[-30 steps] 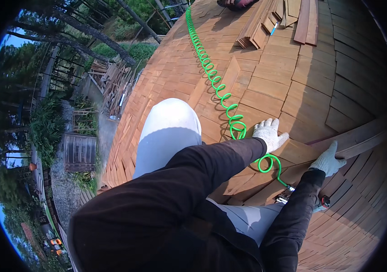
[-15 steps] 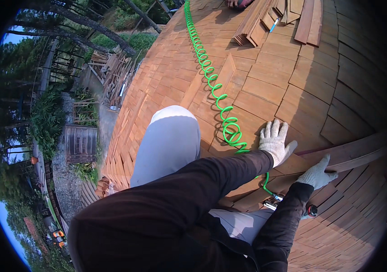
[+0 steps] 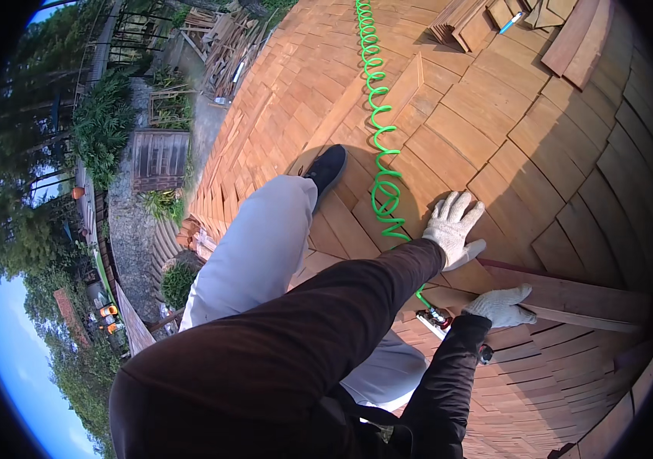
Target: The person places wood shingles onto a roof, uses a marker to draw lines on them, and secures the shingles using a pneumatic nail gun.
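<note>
My left hand (image 3: 453,229), in a pale knit glove, lies flat on the wooden shingles (image 3: 487,126) with its fingers spread. Lower and to the right, my gloved right hand (image 3: 498,307) rests at the near end of a long reddish-brown board (image 3: 587,294). Its thumb and fingers are stretched apart, not wrapped round the wood. A green coiled air hose (image 3: 385,195) runs down past my left hand and under my forearm. It ends at an air tool (image 3: 437,318) beside my right wrist; my sleeve hides most of the tool.
At the upper right, stacked shingles (image 3: 470,29) lie near a blue-and-white pen-like item (image 3: 510,23) and loose reddish boards (image 3: 581,44). My shoe (image 3: 328,174) is planted left of the hose. The roof slopes toward its left edge, with ground, trees and a lumber pile (image 3: 223,50) below.
The view has shifted, bringing my shoe into sight and moving the shingle stack rightward. My left hand stays spread on the shingles; my right hand remains by the board with fingers apart.
</note>
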Action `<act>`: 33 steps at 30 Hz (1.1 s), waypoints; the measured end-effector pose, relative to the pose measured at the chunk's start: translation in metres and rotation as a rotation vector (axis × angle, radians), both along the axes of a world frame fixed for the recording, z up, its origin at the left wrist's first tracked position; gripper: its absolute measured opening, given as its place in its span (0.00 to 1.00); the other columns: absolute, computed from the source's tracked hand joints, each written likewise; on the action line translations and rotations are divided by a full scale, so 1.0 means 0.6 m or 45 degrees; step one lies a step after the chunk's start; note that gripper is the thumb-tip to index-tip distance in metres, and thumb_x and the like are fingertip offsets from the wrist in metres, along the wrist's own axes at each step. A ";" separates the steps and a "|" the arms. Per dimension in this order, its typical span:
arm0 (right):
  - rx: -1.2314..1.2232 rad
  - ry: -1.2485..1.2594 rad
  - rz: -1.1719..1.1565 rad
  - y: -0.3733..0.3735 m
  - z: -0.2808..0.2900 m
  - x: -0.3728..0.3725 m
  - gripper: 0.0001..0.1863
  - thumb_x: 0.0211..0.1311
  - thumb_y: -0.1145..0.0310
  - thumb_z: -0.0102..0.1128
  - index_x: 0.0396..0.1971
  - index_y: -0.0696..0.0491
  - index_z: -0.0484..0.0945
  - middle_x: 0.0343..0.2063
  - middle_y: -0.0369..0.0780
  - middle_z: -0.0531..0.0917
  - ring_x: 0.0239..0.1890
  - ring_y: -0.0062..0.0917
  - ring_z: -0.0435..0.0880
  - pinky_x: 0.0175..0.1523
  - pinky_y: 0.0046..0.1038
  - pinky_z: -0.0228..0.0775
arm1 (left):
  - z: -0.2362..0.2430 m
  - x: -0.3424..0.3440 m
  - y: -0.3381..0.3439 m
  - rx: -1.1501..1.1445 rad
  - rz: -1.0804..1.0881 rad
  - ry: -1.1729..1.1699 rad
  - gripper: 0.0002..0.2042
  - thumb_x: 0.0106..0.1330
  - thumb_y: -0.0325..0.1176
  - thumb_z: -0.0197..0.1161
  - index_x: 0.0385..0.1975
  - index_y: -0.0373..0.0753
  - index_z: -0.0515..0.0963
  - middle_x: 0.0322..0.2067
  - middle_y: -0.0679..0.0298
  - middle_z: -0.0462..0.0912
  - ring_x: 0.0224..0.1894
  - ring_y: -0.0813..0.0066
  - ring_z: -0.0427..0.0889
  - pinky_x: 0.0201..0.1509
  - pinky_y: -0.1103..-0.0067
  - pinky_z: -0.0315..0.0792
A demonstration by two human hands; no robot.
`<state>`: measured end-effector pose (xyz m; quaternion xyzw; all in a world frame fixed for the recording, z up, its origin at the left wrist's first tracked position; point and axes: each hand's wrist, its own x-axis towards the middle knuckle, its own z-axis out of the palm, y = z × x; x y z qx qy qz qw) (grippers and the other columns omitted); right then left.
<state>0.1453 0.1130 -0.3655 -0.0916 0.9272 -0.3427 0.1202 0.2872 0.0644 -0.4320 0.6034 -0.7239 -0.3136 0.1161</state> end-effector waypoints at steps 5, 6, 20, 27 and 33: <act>0.000 -0.012 -0.041 -0.002 -0.006 0.021 0.52 0.76 0.45 0.54 0.76 0.71 0.40 0.72 0.67 0.55 0.73 0.55 0.63 0.75 0.43 0.63 | -0.011 0.021 0.004 -0.081 -0.014 -0.004 0.44 0.63 0.58 0.66 0.76 0.44 0.60 0.74 0.42 0.55 0.76 0.35 0.52 0.77 0.47 0.52; -0.016 -0.009 -0.025 -0.002 -0.007 0.022 0.52 0.76 0.45 0.55 0.76 0.71 0.40 0.73 0.67 0.54 0.74 0.54 0.63 0.76 0.43 0.62 | -0.007 0.020 0.007 -0.030 -0.018 0.015 0.44 0.64 0.58 0.66 0.76 0.44 0.59 0.74 0.41 0.55 0.76 0.34 0.53 0.77 0.46 0.51; -0.263 0.275 0.075 0.019 -0.080 -0.050 0.62 0.54 0.38 0.73 0.75 0.67 0.54 0.70 0.64 0.65 0.73 0.53 0.66 0.77 0.40 0.57 | -0.033 0.005 -0.023 -0.060 -0.178 -0.017 0.44 0.71 0.62 0.54 0.77 0.35 0.54 0.75 0.37 0.52 0.76 0.30 0.49 0.79 0.47 0.47; -0.192 0.338 -0.093 0.029 -0.054 -0.005 0.54 0.53 0.45 0.73 0.72 0.65 0.61 0.63 0.62 0.75 0.67 0.54 0.74 0.72 0.39 0.65 | -0.049 0.046 -0.011 0.026 -0.358 0.133 0.41 0.71 0.64 0.54 0.77 0.44 0.59 0.78 0.44 0.50 0.78 0.31 0.45 0.80 0.47 0.43; -0.084 0.339 -0.117 0.011 -0.045 -0.009 0.55 0.56 0.45 0.71 0.75 0.63 0.57 0.64 0.61 0.74 0.66 0.55 0.74 0.71 0.44 0.67 | -0.045 0.041 -0.020 0.112 -0.291 0.106 0.41 0.69 0.66 0.57 0.76 0.47 0.61 0.79 0.47 0.49 0.79 0.34 0.43 0.80 0.48 0.43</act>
